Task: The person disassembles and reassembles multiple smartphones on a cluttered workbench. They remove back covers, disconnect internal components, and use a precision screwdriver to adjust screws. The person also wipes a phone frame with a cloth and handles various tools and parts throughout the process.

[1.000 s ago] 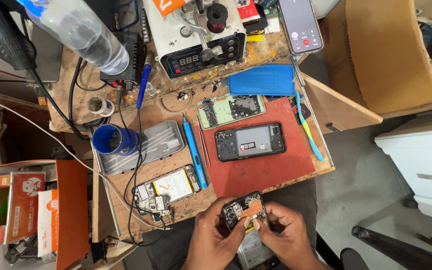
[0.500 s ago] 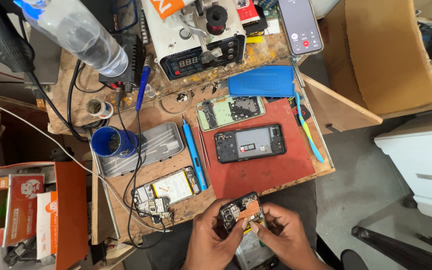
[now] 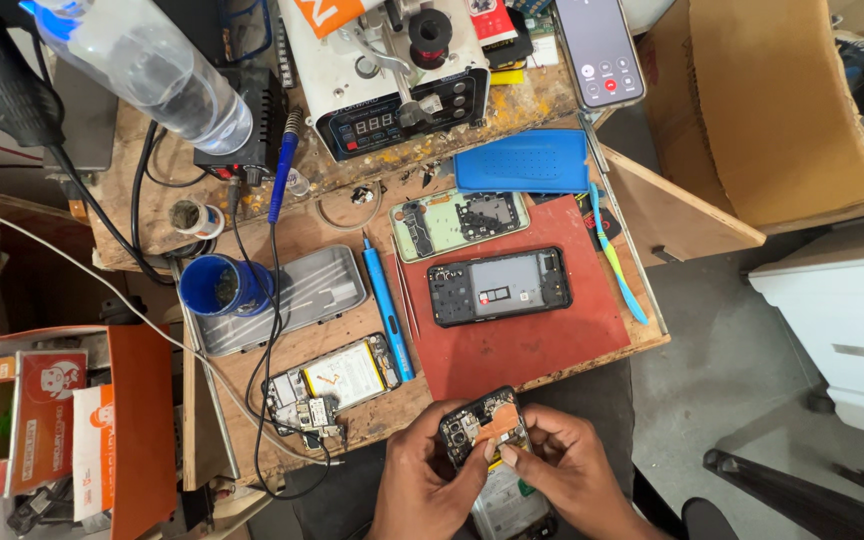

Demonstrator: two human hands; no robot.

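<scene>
both hands, left hand (image 3: 422,478) and right hand (image 3: 562,470), still pinch the opened phone (image 3: 484,425), barely shifted.

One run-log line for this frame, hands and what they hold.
left hand: grips opened phone | right hand: fingertips on its orange strip | bench: red mat, blue screwdriver

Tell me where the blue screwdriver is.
Head view: the blue screwdriver lies left of centre on the wooden bench, between the metal tray and the red mat.

Both hands (image 3: 497,475) grip an opened phone (image 3: 484,428) — seemingly a circuit board.
</scene>
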